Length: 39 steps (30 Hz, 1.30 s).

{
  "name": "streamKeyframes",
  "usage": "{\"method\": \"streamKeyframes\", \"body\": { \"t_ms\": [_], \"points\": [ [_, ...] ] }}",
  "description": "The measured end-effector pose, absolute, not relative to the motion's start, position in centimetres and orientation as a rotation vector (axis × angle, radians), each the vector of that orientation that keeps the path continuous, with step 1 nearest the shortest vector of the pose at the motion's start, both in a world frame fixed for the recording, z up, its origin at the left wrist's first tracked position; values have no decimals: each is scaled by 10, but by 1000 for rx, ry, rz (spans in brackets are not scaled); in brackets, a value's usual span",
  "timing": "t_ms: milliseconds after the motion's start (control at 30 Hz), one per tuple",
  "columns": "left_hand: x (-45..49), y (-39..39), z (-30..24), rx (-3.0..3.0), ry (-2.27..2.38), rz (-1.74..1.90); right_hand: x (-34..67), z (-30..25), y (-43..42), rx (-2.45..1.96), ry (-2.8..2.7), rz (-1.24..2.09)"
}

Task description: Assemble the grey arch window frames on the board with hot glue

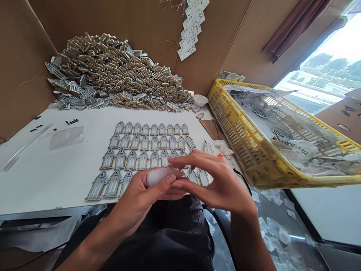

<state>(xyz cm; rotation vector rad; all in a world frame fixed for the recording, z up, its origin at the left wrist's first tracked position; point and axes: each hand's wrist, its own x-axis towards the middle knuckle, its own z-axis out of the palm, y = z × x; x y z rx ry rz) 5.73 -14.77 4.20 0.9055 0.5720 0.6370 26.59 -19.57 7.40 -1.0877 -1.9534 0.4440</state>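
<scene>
Milky white and smooth, a rounded object sits in the curled fingers of the left hand, which close around it with the thumb laid across its near side. Its surface looks plain and faintly translucent, with a soft sheen and a blunt, domed left end; its right end is covered by fingertips, so its full shape cannot be told. The fingers of the right hand arch over that covered end, thumb and forefinger bent toward each other with a gap behind their tips; whether those tips pinch anything I cannot tell.

Just beyond and beside the fingers, silvery-grey arch-shaped pieces stand out in four rows on the white desk. Each has a pointed top, a pale inner panel, a darker raised border and tan edges; the nearest rows are partly hidden by the hands. Farther beyond the fingers rises a big heap of similar pieces, packed tightly, mostly showing their tan edges. A white bowl rests at the heap's right end. Right of the fingers lie a crumpled tissue and a brown cardboard scrap, then a yellow plastic basket lined with sheeting. Well left of the fingers lies a clear plastic bag.
</scene>
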Motion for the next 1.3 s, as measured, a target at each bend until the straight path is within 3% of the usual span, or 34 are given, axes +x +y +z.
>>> {"method": "streamKeyframes", "body": {
  "t_ms": [200,600,900,1300],
  "points": [
    [56,-147,42,954,571,613,270,71,-188,-1076,-1863,611],
    [68,-159,32,966,718,531,310,72,-205,-1280,-1488,411],
    [127,-220,-33,803,650,77,360,46,-224,-1758,-1821,684],
    [143,-232,-39,621,720,98,367,39,-222,-1725,-1854,603]
  ]
}}
